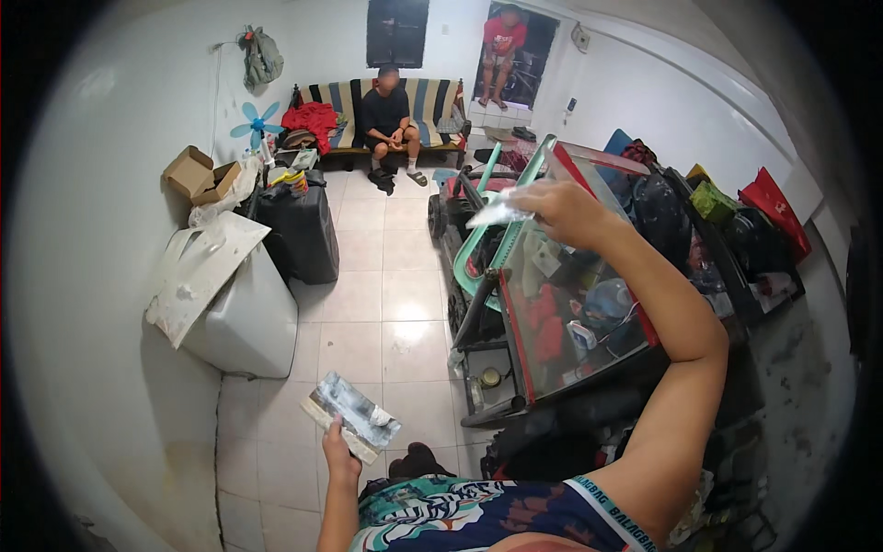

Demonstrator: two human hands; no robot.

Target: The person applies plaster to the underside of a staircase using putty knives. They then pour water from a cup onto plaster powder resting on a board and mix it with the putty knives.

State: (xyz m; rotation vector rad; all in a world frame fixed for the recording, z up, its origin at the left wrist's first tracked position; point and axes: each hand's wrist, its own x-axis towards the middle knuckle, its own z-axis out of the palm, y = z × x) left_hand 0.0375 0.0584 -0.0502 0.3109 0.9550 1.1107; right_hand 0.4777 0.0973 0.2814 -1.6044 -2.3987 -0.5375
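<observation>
Low down, left hand (338, 451) grips a flat grey packet (352, 417); raised right hand (566, 210) pinches crinkly clear plastic (499, 212).

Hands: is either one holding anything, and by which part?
Left hand grips a card by its near edge. Right hand pinches a clear wrapper at one end.

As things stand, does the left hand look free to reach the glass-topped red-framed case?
Probably not freely. The left hand already grips a flat silvery packet, low and apart from the glass-topped red-framed case, which lies over on the right. The right hand, holding a small clear wrapper, is above that case.
</observation>
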